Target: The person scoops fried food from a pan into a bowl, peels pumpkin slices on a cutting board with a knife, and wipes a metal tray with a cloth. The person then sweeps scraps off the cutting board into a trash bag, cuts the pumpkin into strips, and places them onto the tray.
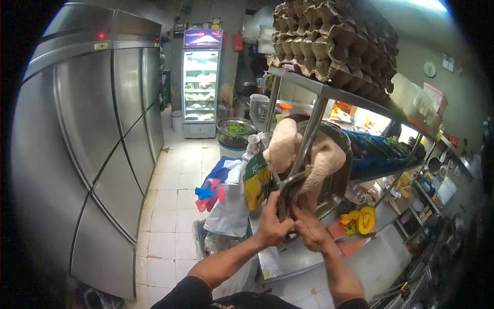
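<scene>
A beige cloth (321, 159) hangs in two folds about the metal post of a shelf, in front of a large metal pan. My right hand (311, 233) is closed at the cloth's narrow lower end. Just left of it, my left hand (274, 222) is closed by a dark, narrow thing beside the post, and what it grips is too unclear to name. The two hands touch or nearly touch, above the edge of a steel table (296, 262).
Egg trays (334, 44) are stacked on the shelf. Bags, one a yellow-green packet (257, 183), hang left of the table. Cut squash (365, 220) lies on a red board (352, 246) to the right. Steel cabinets (92, 118) line the left side; a glass-door fridge (200, 85) stands behind.
</scene>
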`<move>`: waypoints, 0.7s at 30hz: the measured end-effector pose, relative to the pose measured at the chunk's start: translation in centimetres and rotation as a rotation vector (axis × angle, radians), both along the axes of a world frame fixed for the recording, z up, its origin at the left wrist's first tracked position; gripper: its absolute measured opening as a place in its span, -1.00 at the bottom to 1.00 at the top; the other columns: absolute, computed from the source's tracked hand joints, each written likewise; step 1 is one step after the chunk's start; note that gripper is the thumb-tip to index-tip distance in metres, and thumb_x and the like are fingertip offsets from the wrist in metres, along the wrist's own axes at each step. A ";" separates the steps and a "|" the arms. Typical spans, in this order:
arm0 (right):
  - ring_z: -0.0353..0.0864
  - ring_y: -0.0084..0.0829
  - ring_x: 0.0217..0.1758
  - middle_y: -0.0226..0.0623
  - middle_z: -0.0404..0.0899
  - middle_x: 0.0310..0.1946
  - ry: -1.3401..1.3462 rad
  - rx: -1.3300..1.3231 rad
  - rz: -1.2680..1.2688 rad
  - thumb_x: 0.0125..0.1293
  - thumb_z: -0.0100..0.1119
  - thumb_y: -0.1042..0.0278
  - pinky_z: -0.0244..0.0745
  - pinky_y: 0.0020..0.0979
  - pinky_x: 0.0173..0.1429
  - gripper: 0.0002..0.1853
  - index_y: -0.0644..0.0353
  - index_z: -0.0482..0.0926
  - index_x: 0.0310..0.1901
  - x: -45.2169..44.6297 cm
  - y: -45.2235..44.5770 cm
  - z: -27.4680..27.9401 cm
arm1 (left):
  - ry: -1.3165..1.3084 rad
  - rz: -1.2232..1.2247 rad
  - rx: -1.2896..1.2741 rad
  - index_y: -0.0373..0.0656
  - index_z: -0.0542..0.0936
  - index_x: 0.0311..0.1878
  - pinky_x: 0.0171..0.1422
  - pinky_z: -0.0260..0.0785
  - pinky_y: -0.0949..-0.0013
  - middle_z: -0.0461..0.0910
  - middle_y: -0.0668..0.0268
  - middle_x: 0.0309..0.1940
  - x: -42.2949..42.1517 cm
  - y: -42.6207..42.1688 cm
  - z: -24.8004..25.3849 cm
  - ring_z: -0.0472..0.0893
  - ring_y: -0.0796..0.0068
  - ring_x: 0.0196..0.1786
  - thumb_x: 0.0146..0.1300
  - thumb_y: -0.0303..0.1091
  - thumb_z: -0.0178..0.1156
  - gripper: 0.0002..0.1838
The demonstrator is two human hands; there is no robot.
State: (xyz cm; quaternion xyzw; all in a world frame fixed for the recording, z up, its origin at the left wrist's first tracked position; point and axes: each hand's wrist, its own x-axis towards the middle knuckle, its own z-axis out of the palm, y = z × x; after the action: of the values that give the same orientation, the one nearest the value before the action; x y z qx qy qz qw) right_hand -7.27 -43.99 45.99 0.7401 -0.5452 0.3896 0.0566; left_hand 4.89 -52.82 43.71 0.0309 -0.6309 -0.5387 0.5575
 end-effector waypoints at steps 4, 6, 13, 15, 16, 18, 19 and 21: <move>0.46 -0.02 0.06 -0.02 0.51 -0.05 0.036 0.088 -0.325 0.13 0.05 0.51 0.34 -0.21 0.16 -0.66 0.23 0.53 -0.01 -6.9 1.1 1.0 | 0.066 -0.067 0.024 -0.35 0.19 0.22 0.20 0.30 0.38 0.40 0.14 0.08 1.4 0.5 0.9 0.45 0.37 0.12 -0.04 -0.60 0.05 -0.35; 0.47 -0.06 0.06 -0.04 0.52 -0.06 -0.166 -0.058 -0.372 0.11 0.08 0.49 0.35 -0.22 0.15 -0.68 0.23 0.55 -0.05 -8.0 0.2 1.9 | 0.032 -0.048 -0.044 -0.36 0.15 0.27 0.23 0.29 0.36 0.37 0.13 0.13 1.3 0.6 0.0 0.42 0.35 0.17 -0.04 -0.62 0.03 -0.31; 0.38 0.07 0.17 0.03 0.43 0.07 -0.212 0.000 -0.187 0.08 0.12 0.42 0.27 -0.15 0.27 -0.54 0.25 0.44 0.09 -6.6 0.3 2.5 | 0.074 0.035 -0.136 -0.38 0.09 0.32 0.32 0.23 0.29 0.34 0.07 0.15 0.6 0.5 0.0 0.41 0.25 0.20 -0.10 -0.63 0.02 -0.22; 0.35 0.06 0.22 0.02 0.40 0.13 -0.450 -0.191 -0.288 0.08 0.15 0.38 0.21 -0.11 0.33 -0.51 0.24 0.43 0.11 -8.3 0.1 3.4 | 0.127 -0.025 -0.076 -0.40 0.07 0.31 0.33 0.21 0.27 0.32 0.06 0.17 0.0 1.7 -0.5 0.40 0.25 0.21 -0.12 -0.61 0.03 -0.20; 0.34 0.03 0.24 0.01 0.38 0.16 -0.480 -0.180 -0.303 0.11 0.13 0.38 0.18 -0.09 0.34 -0.52 0.25 0.42 0.12 -8.7 -0.2 1.8 | 0.114 -0.032 -0.017 -0.40 0.08 0.30 0.34 0.20 0.27 0.32 0.07 0.16 0.1 2.0 -0.3 0.40 0.26 0.21 -0.13 -0.61 0.03 -0.21; 0.41 -0.05 0.17 -0.01 0.45 0.05 -0.046 -0.302 -0.258 0.08 0.15 0.38 0.26 -0.18 0.27 -0.47 0.21 0.37 0.15 -7.7 -1.6 -1.9 | 0.105 -0.021 0.038 -0.40 0.15 0.26 0.33 0.20 0.28 0.37 0.10 0.11 0.0 1.6 -0.2 0.41 0.29 0.19 -0.11 -0.59 0.04 -0.27; 0.45 -0.08 0.13 -0.03 0.49 -0.01 0.154 -0.390 -0.238 0.06 0.15 0.38 0.30 -0.23 0.23 -0.44 0.19 0.34 0.17 -7.1 -2.2 -3.7 | 0.075 -0.002 0.022 -0.41 0.15 0.26 0.32 0.22 0.28 0.39 0.09 0.09 -0.1 1.4 -0.3 0.42 0.29 0.17 -0.12 -0.60 0.04 -0.27; 0.43 -0.02 0.15 -0.01 0.49 -0.01 0.108 -0.012 0.023 0.05 0.18 0.36 0.28 -0.22 0.26 -0.43 0.20 0.34 0.17 -4.9 -0.7 -1.9 | 0.022 0.052 -0.015 -0.41 0.15 0.25 0.29 0.25 0.29 0.43 0.09 0.05 -0.3 0.9 -0.5 0.45 0.28 0.14 -0.12 -0.61 0.05 -0.27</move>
State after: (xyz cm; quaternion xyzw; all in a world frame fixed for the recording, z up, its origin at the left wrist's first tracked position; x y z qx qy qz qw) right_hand -12.16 -44.67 44.06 0.7658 -0.5304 0.3532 0.0859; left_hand 4.54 -51.96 43.22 0.0372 -0.6278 -0.5194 0.5785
